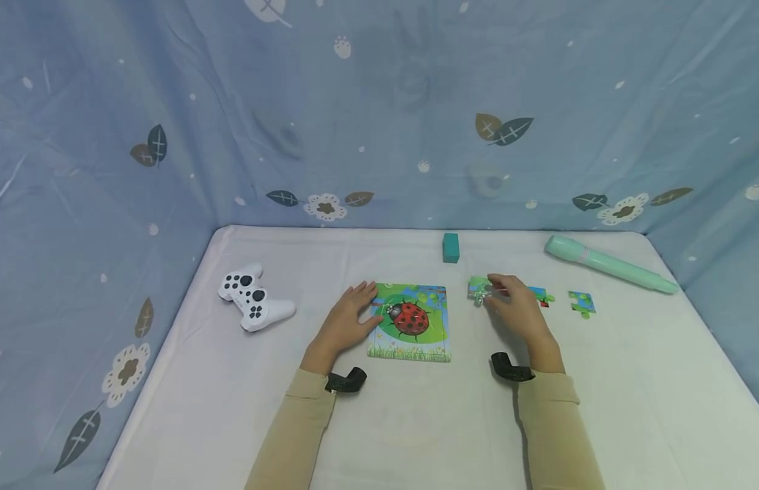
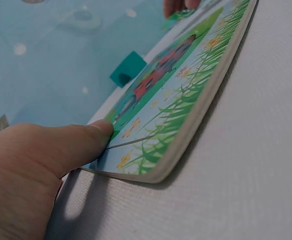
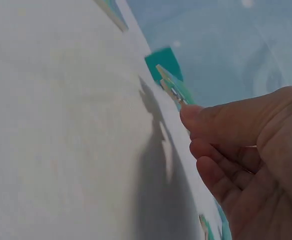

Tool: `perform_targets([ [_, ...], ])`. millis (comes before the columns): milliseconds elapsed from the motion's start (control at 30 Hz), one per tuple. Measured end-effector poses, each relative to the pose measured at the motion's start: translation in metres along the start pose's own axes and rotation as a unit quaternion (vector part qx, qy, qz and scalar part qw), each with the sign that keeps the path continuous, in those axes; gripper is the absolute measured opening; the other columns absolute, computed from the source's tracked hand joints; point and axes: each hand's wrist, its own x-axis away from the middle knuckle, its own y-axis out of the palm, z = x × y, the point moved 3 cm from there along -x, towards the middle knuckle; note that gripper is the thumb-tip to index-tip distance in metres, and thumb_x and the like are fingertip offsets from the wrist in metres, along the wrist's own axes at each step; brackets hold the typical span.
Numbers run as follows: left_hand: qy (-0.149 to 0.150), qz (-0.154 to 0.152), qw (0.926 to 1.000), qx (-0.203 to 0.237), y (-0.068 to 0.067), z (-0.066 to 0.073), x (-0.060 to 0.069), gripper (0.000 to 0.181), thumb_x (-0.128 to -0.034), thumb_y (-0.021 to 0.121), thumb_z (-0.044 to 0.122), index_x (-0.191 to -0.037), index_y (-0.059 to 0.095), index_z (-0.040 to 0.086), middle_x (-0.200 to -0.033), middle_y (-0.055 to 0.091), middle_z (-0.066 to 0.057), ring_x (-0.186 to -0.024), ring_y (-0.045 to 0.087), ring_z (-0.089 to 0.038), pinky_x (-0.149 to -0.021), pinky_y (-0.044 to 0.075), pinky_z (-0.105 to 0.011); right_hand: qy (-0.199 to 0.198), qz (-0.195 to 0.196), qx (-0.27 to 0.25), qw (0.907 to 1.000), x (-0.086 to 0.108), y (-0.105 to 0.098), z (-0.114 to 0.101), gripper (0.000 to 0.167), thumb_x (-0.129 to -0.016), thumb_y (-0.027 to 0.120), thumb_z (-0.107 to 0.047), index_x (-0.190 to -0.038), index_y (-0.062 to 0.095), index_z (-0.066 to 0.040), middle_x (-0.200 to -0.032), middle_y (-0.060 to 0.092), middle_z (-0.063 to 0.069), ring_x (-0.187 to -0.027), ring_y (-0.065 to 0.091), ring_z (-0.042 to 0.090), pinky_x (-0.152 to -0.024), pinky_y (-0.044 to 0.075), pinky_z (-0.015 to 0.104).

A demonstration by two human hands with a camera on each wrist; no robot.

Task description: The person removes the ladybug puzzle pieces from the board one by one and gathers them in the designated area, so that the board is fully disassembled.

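A square ladybug puzzle (image 1: 439, 316) lies on the white table in the head view. My left hand (image 1: 345, 323) rests at its left side, with the thumb (image 2: 88, 140) on the picture's surface in the left wrist view. The other left fingers look fairly straight in the head view and are hidden in the left wrist view. To the right of the puzzle, my right hand (image 1: 517, 309) pinches a green and blue jigsaw piece (image 1: 479, 287) between thumb and fingertips. In the right wrist view, that jigsaw piece (image 3: 173, 85) is held edge-on above the table.
Two more jigsaw pieces lie right of my right hand: one partly hidden piece (image 1: 540, 294) and another piece (image 1: 582, 303). A teal block (image 1: 450, 248) stands behind. A white game controller (image 1: 254, 297) is at left, a mint-green stick-like object (image 1: 618, 267) at back right. Patterned blue cloth (image 1: 379, 136) hangs behind.
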Motion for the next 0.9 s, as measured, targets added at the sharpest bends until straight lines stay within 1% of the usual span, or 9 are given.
perform_targets([
  [133, 0.006, 0.005, 1.0000, 0.006, 0.000, -0.001, 0.000, 0.066, -0.0890, 0.063, 0.039, -0.142, 0.043, 0.007, -0.150, 0.039, -0.007, -0.142, 0.030, -0.026, -0.121, 0.019, -0.039, -0.009, 0.008, 0.010, 0.9999, 0.000, -0.003, 0.007, 0.048, -0.093, 0.059, -0.008, -0.137, 0.045, 0.002, -0.129, 0.050, 0.025, -0.119, 0.049, 0.042, -0.100, 0.043, 0.056],
  [267, 0.008, 0.007, 0.9999, 0.006, 0.000, -0.001, 0.000, 0.066, -0.0891, 0.063, 0.039, -0.142, 0.043, 0.006, -0.149, 0.039, -0.007, -0.142, 0.030, -0.026, -0.121, 0.019, -0.039, -0.031, 0.030, 0.031, 0.9986, -0.001, 0.000, 0.011, 0.044, -0.092, 0.058, -0.005, -0.133, 0.048, 0.005, -0.127, 0.050, 0.026, -0.116, 0.049, 0.043, -0.098, 0.042, 0.057],
  [367, 0.005, 0.005, 1.0000, 0.006, 0.000, -0.001, 0.000, 0.066, -0.0892, 0.063, 0.039, -0.143, 0.043, 0.007, -0.150, 0.039, -0.007, -0.142, 0.030, -0.025, -0.121, 0.019, -0.039, -0.039, 0.038, 0.047, 0.9974, -0.003, 0.002, 0.014, 0.043, -0.092, 0.056, -0.003, -0.132, 0.048, 0.007, -0.126, 0.047, 0.029, -0.117, 0.046, 0.045, -0.098, 0.040, 0.059],
  [467, -0.001, 0.000, 0.9999, 0.010, -0.001, 0.000, 0.001, 0.066, -0.0894, 0.063, 0.039, -0.143, 0.042, 0.008, -0.150, 0.038, -0.006, -0.142, 0.029, -0.025, -0.121, 0.018, -0.038, -0.032, 0.031, 0.056, 0.9974, -0.005, 0.004, 0.018, 0.043, -0.092, 0.056, -0.002, -0.134, 0.047, 0.007, -0.127, 0.045, 0.030, -0.119, 0.043, 0.047, -0.099, 0.038, 0.061],
  [500, -0.004, -0.002, 0.9999, 0.012, -0.001, 0.000, 0.001, 0.066, -0.0894, 0.063, 0.039, -0.143, 0.042, 0.008, -0.150, 0.038, -0.006, -0.142, 0.029, -0.024, -0.121, 0.018, -0.038, -0.029, 0.023, 0.053, 0.9979, -0.006, 0.005, 0.019, 0.044, -0.093, 0.055, -0.001, -0.135, 0.045, 0.007, -0.129, 0.043, 0.031, -0.121, 0.041, 0.047, -0.101, 0.037, 0.061],
  [600, -0.008, -0.005, 0.9999, 0.014, -0.002, 0.001, 0.002, 0.066, -0.0896, 0.063, 0.038, -0.144, 0.041, 0.008, -0.151, 0.036, -0.006, -0.143, 0.028, -0.024, -0.121, 0.018, -0.038, -0.021, 0.011, 0.053, 0.9983, -0.007, 0.006, 0.020, 0.046, -0.093, 0.055, -0.002, -0.137, 0.044, 0.006, -0.131, 0.041, 0.031, -0.124, 0.039, 0.047, -0.103, 0.036, 0.061],
  [733, -0.003, 0.001, 0.9998, 0.019, -0.001, 0.000, 0.002, 0.066, -0.0894, 0.064, 0.037, -0.143, 0.042, 0.006, -0.152, 0.035, -0.007, -0.142, 0.029, -0.024, -0.121, 0.019, -0.037, -0.011, 0.012, 0.052, 0.9985, -0.006, 0.005, 0.015, 0.050, -0.093, 0.055, -0.001, -0.140, 0.040, 0.007, -0.135, 0.039, 0.032, -0.127, 0.035, 0.048, -0.105, 0.033, 0.061],
  [900, -0.003, 0.012, 0.9991, 0.041, -0.001, 0.001, 0.003, 0.066, -0.0891, 0.065, 0.038, -0.142, 0.043, 0.005, -0.152, 0.035, -0.006, -0.142, 0.029, -0.023, -0.119, 0.022, -0.039, -0.007, 0.026, 0.038, 0.9989, -0.001, 0.005, -0.001, 0.050, -0.093, 0.054, -0.001, -0.140, 0.040, 0.005, -0.138, 0.039, 0.030, -0.129, 0.035, 0.047, -0.107, 0.032, 0.061],
])
